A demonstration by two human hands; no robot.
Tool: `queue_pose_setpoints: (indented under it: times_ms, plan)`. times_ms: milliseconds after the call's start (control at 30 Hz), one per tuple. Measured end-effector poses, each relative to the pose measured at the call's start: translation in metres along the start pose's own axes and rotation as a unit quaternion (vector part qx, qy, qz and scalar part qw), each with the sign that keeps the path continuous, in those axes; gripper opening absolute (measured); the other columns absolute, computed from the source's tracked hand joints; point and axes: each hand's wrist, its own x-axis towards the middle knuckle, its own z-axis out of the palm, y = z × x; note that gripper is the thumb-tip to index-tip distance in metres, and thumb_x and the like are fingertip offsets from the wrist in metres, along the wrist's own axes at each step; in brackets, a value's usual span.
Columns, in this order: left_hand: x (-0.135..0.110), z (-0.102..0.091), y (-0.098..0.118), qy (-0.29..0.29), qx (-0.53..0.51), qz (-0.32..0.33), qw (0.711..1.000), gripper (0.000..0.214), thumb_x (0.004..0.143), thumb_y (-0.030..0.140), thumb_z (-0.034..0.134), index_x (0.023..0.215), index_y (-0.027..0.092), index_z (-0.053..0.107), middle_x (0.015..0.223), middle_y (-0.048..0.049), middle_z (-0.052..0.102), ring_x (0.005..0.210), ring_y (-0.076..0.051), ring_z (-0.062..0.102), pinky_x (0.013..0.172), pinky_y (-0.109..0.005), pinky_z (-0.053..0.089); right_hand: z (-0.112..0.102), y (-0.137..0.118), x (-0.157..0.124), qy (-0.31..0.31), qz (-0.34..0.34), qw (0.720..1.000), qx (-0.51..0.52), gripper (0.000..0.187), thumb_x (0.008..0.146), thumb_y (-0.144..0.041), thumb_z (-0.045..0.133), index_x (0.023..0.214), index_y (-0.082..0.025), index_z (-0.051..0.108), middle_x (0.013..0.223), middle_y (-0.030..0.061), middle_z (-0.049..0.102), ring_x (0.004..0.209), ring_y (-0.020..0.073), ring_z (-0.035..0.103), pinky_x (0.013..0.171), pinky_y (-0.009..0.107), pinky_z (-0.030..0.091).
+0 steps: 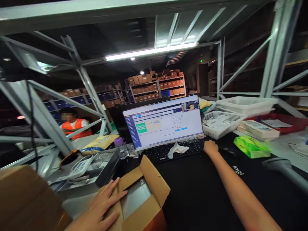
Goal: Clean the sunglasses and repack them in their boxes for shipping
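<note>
A small cardboard box stands in front of me with its flaps up. Inside it lies a grey-white flat item with dark lettering at one end. My left hand rests on the box's left side, fingers spread, the fingertips reaching over the opening. My right hand is at the right end of the black keyboard; its fingers are curled and mostly hidden, so their grip is unclear. A crumpled white piece lies across the keys. Behind stands a lit monitor.
A bright green packet and a grey handheld scanner lie at right, near white baskets and a red tray. At left are a purple-capped bottle, a larger carton and a person in an orange vest.
</note>
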Motion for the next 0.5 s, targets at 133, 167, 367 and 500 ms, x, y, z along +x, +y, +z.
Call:
queue_pose_setpoints:
  times_ms: [133,167,367,500]
  plan:
    - [0.009,-0.020,0.032,-0.072,0.051,-0.044,0.995,0.052,0.090,0.061,0.050,0.139,0.044,0.054,0.164,-0.0003,0.021,0.147,-0.036,0.031,0.118,-0.056,0.030,-0.014,-0.036,-0.003,0.005,-0.063,0.998,0.013,0.032,0.098,-0.017,0.055,0.126,-0.005,0.063,0.126,0.0228,0.063,0.119,0.0315,0.060,0.104,0.047,0.046]
    - [0.011,-0.026,0.038,-0.077,0.052,-0.049,0.994,0.058,0.089,0.062,0.051,0.144,0.043,0.047,0.165,-0.0022,0.019,0.146,-0.035,0.034,0.117,-0.055,0.032,-0.019,-0.048,-0.012,0.001,-0.103,0.994,0.026,0.033,0.098,-0.017,0.053,0.129,-0.006,0.062,0.127,0.0211,0.065,0.118,0.0290,0.061,0.104,0.042,0.045]
    - [0.030,-0.038,0.041,-0.017,-0.037,-0.061,0.997,0.054,0.093,0.053,0.050,0.146,0.041,0.046,0.159,-0.0103,0.039,0.135,-0.037,0.049,0.112,-0.061,0.033,-0.020,-0.126,-0.141,-0.082,-0.478,0.846,0.222,0.030,0.100,-0.029,0.050,0.123,-0.022,0.067,0.126,0.0075,0.069,0.117,0.0204,0.062,0.103,0.035,0.048]
    - [0.044,-0.014,0.023,0.042,-0.166,-0.051,0.984,0.057,0.099,0.054,0.038,0.152,0.033,0.039,0.154,-0.0066,0.047,0.138,-0.027,0.046,0.118,-0.048,0.031,0.001,-0.148,-0.197,-0.168,-0.569,0.791,0.151,0.033,0.099,-0.027,0.051,0.128,-0.020,0.065,0.133,0.0085,0.066,0.125,0.0235,0.058,0.110,0.042,0.043]
